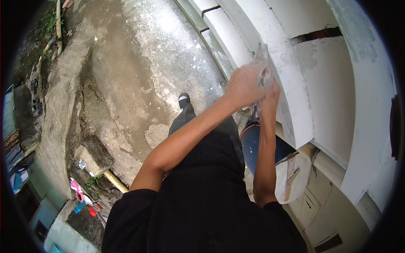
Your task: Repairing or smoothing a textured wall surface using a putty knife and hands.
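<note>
Both hands meet in front of me at the right, beside a white-painted ledge (291,92). My left hand (245,85) is closed, its fingers bent against the right one. My right hand (270,93) is also closed, with grey-white smears on its fingers. A blurred grey-white piece (262,51) sticks up from between the hands towards the ledge; its kind cannot be made out. The fingers largely hide where each hand grips it.
A dark blue container (253,145) stands below my right forearm. Beyond the ledge is a white wall (327,101) with a dark slot. Stained concrete ground (126,67) stretches left, with a broken block (93,156) and coloured litter (78,189) there. A pipe (325,162) runs at right.
</note>
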The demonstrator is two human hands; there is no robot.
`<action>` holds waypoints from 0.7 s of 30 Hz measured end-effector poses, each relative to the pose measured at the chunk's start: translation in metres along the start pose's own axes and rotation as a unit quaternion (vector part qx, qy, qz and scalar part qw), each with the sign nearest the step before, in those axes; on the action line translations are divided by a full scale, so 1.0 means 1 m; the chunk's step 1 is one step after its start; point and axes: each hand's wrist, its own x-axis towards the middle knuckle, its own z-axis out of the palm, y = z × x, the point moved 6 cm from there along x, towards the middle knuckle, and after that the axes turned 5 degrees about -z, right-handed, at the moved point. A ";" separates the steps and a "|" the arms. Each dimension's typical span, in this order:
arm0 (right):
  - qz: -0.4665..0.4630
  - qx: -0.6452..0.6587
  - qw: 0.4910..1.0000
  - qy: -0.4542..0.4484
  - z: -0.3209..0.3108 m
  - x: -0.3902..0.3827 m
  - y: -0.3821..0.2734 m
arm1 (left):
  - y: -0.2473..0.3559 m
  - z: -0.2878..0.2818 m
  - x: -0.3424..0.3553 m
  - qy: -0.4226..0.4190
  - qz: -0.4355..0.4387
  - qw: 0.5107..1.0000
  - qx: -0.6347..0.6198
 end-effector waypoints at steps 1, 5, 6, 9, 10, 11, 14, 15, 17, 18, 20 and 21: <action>-0.009 -0.028 0.999 -0.032 0.009 0.012 0.000 | -0.009 -0.006 0.013 -0.031 -0.029 0.999 0.006; -0.006 -0.035 0.998 -0.042 0.010 -0.003 -0.003 | -0.010 -0.002 0.000 -0.017 -0.034 0.999 -0.015; -0.010 -0.007 1.000 -0.009 0.007 0.001 -0.006 | -0.007 0.000 0.001 0.028 0.009 0.999 -0.032; -0.007 -0.038 0.999 -0.021 0.017 0.016 -0.002 | -0.018 -0.009 0.020 -0.025 -0.030 0.999 -0.004; 0.001 -0.073 0.996 -0.046 0.020 0.016 -0.001 | -0.019 -0.010 0.023 -0.075 -0.072 0.995 -0.002; 0.015 -0.069 0.996 -0.046 0.018 0.014 -0.003 | -0.015 -0.012 0.020 -0.077 -0.086 0.993 -0.012; -0.021 -0.041 0.999 0.018 0.010 0.001 -0.012 | -0.003 -0.006 0.002 -0.029 -0.033 0.999 -0.009; -0.015 -0.049 0.999 -0.009 0.013 0.008 -0.011 | -0.007 -0.006 0.012 -0.013 -0.033 0.998 -0.047; -0.025 -0.072 0.997 -0.024 0.023 0.021 -0.006 | -0.022 -0.014 0.027 -0.047 -0.054 0.997 -0.028; -0.033 -0.093 0.994 -0.042 0.029 0.021 -0.007 | -0.025 -0.018 0.029 -0.080 -0.078 0.994 -0.007; 0.033 -0.062 0.997 -0.033 0.026 0.006 -0.008 | -0.019 -0.010 0.017 -0.098 -0.102 0.990 -0.019; 0.006 -0.037 0.999 0.002 0.023 0.007 -0.008 | -0.016 -0.005 0.015 -0.052 -0.062 0.997 -0.009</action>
